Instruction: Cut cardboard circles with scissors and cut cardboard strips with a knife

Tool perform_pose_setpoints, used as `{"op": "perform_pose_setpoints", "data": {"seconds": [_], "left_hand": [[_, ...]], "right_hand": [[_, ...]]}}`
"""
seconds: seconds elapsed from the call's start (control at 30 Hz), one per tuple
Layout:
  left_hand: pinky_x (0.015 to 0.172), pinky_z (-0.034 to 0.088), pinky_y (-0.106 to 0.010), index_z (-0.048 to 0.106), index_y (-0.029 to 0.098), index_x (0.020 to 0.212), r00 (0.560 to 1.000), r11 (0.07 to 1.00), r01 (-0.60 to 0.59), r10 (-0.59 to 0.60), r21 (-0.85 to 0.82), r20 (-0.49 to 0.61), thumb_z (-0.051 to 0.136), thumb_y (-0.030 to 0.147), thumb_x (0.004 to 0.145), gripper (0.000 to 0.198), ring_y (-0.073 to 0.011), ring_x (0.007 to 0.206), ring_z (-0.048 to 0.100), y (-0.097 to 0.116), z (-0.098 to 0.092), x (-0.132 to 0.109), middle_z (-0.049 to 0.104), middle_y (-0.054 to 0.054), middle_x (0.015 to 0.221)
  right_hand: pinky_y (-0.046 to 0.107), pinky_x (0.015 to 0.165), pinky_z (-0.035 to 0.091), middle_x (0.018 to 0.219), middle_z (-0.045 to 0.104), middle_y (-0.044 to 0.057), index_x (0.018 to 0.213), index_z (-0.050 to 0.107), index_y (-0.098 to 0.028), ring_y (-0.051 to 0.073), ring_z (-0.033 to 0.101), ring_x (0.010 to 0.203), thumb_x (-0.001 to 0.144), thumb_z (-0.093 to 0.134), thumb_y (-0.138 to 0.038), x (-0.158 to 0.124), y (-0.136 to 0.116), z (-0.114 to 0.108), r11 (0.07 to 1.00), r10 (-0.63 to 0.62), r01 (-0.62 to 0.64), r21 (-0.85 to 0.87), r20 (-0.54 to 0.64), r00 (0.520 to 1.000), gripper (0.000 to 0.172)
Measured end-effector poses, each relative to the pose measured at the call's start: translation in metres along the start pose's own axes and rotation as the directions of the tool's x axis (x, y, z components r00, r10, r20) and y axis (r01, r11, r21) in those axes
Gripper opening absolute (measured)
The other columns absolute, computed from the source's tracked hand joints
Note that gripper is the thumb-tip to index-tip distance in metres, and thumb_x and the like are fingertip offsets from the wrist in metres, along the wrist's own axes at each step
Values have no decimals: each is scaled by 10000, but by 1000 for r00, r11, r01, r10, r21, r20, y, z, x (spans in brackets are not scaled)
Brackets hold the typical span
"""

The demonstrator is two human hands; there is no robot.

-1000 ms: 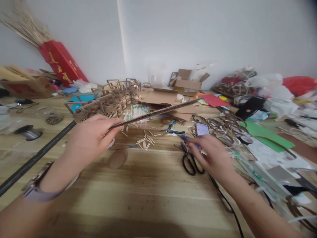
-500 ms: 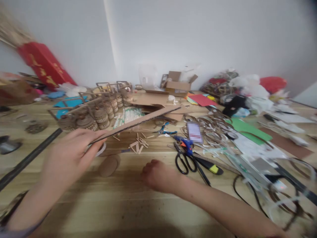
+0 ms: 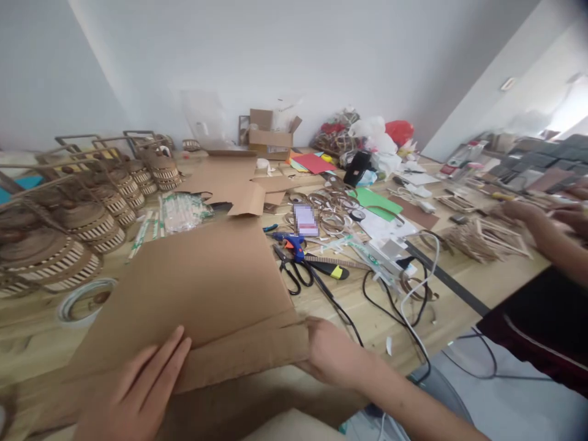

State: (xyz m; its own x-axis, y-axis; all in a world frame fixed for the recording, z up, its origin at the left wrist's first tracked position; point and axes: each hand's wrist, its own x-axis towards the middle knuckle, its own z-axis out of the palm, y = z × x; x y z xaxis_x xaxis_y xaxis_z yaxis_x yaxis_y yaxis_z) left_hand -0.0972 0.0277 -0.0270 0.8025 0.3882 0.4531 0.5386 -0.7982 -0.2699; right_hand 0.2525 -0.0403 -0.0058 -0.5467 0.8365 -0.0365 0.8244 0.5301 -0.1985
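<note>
The pale wooden surface [image 3: 27, 343] is crowded from end to end. A large flat brown cardboard sheet [image 3: 202, 288] lies on its near part, directly in front of the person. To the left of the sheet stand round woven cardboard baskets [image 3: 55, 257]. A co-worker's hand [image 3: 528, 214] is at work well apart, on the right.

The left hand [image 3: 138, 392] rests open, fingers flat and slightly spread, pressing on the folded band along the sheet's near edge. The right hand [image 3: 333, 355] is closed around that band's right corner.

Just beside the sheet's right edge lie black-handled scissors [image 3: 294, 275] and a blue and orange glue gun [image 3: 289, 240]. A black cable [image 3: 390, 312] trails close to the right hand.

Only one corner is gripped, so the sheet could pivot under the flat palm. It might then sweep the scissors or glue gun aside or catch the cable. Uneven pressure could also bend the crease crooked.

The sheet lies nearly flat. Its long axis appears to run side to side across the person, along the crease and rising slightly to the right. Its far edge points toward the wall.
</note>
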Motion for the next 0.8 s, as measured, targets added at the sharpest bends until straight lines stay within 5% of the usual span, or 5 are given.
{"op": "perform_pose_setpoints", "data": {"seconds": [0.27, 0.5, 0.57, 0.73, 0.8], "left_hand": [[965, 473, -431, 531, 237, 1463, 984, 999, 21, -29, 46, 178, 451, 28, 887, 617, -277, 1163, 627, 12, 17, -27, 593, -74, 1459], [928, 498, -403, 104, 256, 1625, 982, 999, 50, -49, -3, 180, 418, -17, 857, 874, -254, 1160, 643, 24, 38, -39, 601, -77, 1449], [940, 499, -393, 104, 263, 1625, 979, 998, 61, -57, -17, 195, 418, -3, 863, 866, -246, 1176, 637, 30, 44, -40, 597, -69, 1455], [865, 534, -348, 625, 260, 1373, 966, 996, 90, -94, 27, 243, 464, 11, 837, 612, -231, 1101, 636, 45, 48, -28, 609, -40, 1446], [854, 534, -324, 675, 249, 1308, 961, 991, 114, -129, 74, 245, 458, -12, 824, 591, -217, 1084, 627, 53, 44, -17, 631, -35, 1420]], "right_hand": [[302, 708, 453, 843, 752, 71, 924, 727, -164, 208, 686, 793, 1018, 499, -219, -16, 22, -8, 986, 168, -168, 4, -39, 985, 252], [268, 717, 458, 854, 762, 44, 899, 731, -214, 185, 700, 802, 1007, 536, -304, -12, 31, -7, 953, 302, -301, 27, -43, 952, 241], [264, 700, 457, 875, 772, 47, 925, 731, -218, 189, 708, 802, 1017, 499, -313, -19, 41, -9, 905, 426, -424, 34, -79, 902, 267], [300, 610, 453, 889, 769, 133, 904, 716, -180, 268, 727, 800, 1008, 406, -316, -46, 72, -19, 687, 718, -726, 40, -195, 668, 354], [309, 625, 483, 884, 776, 128, 885, 717, -191, 277, 739, 808, 985, 418, -336, -50, 72, -22, 678, 728, -732, 63, -196, 657, 348]]}}
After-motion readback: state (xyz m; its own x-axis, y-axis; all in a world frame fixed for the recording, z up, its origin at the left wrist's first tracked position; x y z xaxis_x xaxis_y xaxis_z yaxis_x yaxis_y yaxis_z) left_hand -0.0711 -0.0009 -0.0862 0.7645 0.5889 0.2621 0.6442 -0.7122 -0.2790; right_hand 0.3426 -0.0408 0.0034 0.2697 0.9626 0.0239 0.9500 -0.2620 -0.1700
